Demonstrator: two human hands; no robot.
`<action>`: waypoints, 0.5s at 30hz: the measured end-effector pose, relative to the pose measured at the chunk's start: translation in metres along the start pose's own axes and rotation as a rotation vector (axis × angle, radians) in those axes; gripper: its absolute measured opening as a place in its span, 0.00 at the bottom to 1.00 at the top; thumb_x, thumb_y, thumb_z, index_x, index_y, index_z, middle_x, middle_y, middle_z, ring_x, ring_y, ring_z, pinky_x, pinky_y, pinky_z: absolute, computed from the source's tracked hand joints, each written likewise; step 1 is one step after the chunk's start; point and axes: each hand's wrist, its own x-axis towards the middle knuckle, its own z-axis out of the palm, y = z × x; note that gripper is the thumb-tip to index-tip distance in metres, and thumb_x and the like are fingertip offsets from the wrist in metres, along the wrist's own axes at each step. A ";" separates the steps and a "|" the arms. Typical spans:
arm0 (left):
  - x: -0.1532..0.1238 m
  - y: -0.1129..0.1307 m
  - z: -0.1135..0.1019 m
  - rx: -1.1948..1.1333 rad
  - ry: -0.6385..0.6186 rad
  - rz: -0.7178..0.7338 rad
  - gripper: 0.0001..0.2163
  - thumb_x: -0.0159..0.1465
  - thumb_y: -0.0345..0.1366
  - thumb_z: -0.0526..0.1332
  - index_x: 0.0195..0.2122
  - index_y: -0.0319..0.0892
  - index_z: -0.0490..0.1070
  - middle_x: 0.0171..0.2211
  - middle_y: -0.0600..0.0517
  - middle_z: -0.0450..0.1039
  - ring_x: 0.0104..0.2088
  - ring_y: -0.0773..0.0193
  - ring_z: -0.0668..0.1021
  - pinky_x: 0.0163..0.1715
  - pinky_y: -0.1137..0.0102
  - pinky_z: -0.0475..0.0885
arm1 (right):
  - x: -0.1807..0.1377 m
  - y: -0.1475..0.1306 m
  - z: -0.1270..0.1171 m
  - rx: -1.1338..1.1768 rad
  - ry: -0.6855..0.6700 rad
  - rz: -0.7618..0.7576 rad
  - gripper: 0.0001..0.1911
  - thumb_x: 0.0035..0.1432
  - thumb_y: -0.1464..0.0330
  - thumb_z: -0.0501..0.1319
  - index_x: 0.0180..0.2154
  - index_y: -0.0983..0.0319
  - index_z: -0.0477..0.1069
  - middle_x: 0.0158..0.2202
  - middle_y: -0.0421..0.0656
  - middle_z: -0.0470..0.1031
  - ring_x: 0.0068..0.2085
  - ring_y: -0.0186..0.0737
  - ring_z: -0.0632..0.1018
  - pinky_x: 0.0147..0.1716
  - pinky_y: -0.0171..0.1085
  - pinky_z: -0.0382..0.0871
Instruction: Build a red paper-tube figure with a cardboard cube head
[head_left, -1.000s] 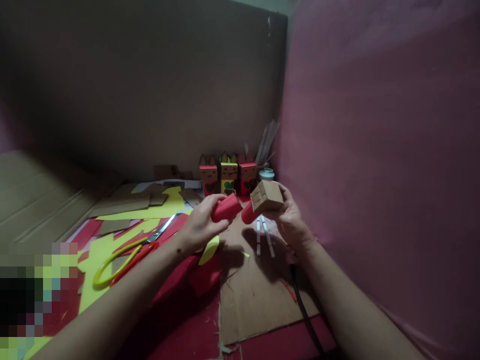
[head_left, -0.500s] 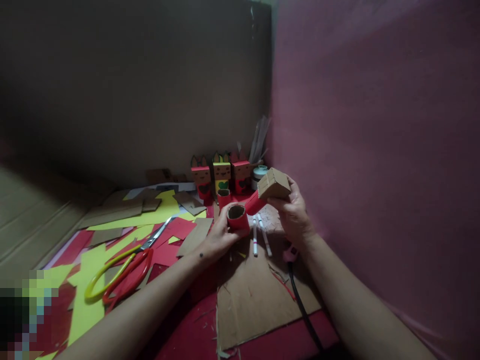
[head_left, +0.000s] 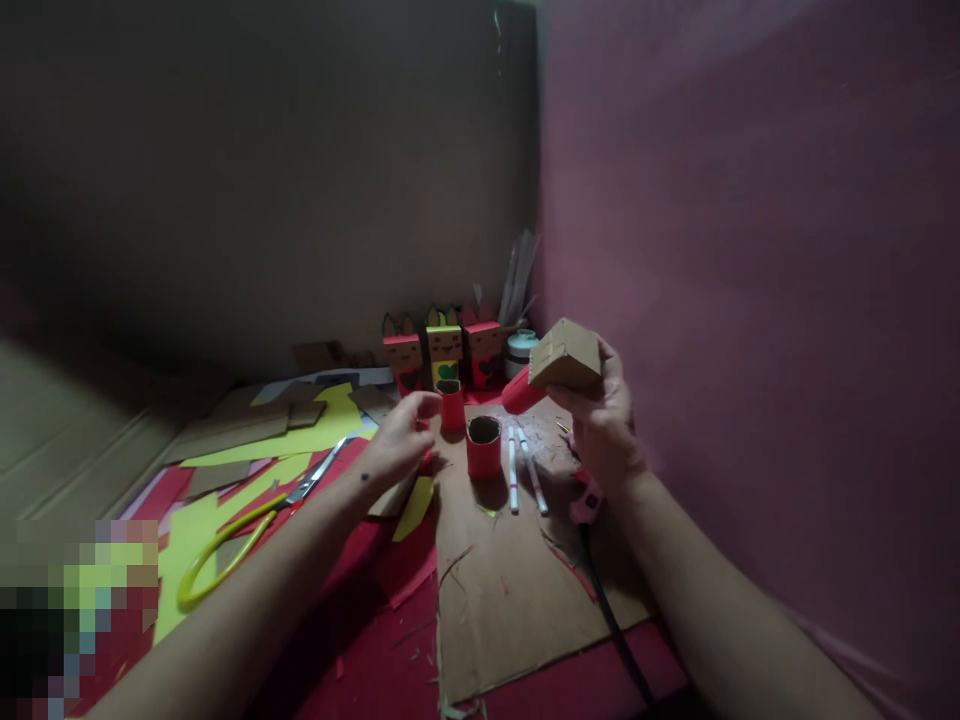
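My right hand (head_left: 611, 420) is raised over the board, gripping a small brown cardboard box (head_left: 566, 352). A red paper-covered tube (head_left: 521, 392) sticks out from the box toward the left. Beside the back red tube (head_left: 451, 408), my left hand (head_left: 409, 430) has its index finger and thumb apart and holds nothing I can see. Whether its fingertip touches that tube I cannot tell. A second red tube (head_left: 484, 450) stands upright with its open end up on the cardboard sheet (head_left: 525, 600), between my hands. Two white pens (head_left: 523, 475) lie right of it.
Yellow-and-red-handled scissors (head_left: 277, 510) lie at left on paper and cardboard scraps. Three box-headed figures (head_left: 444, 345) stand at the back beside a jar (head_left: 522, 350). A pink tool with a black cord (head_left: 586, 500) sits under my right wrist. A pink wall (head_left: 750, 250) borders the right.
My left hand has let go of the front red tube, now standing on the cardboard, and moved left and back. My right hand has lifted the box slightly up and to the right.
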 end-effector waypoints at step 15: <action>0.034 0.012 0.001 -0.033 0.079 0.006 0.15 0.45 0.32 0.69 0.35 0.40 0.70 0.29 0.53 0.73 0.31 0.62 0.76 0.31 0.68 0.72 | -0.012 -0.024 0.004 0.111 -0.252 0.119 0.24 0.47 0.64 0.66 0.49 0.56 0.75 0.43 0.43 0.81 0.51 0.54 0.78 0.57 0.53 0.70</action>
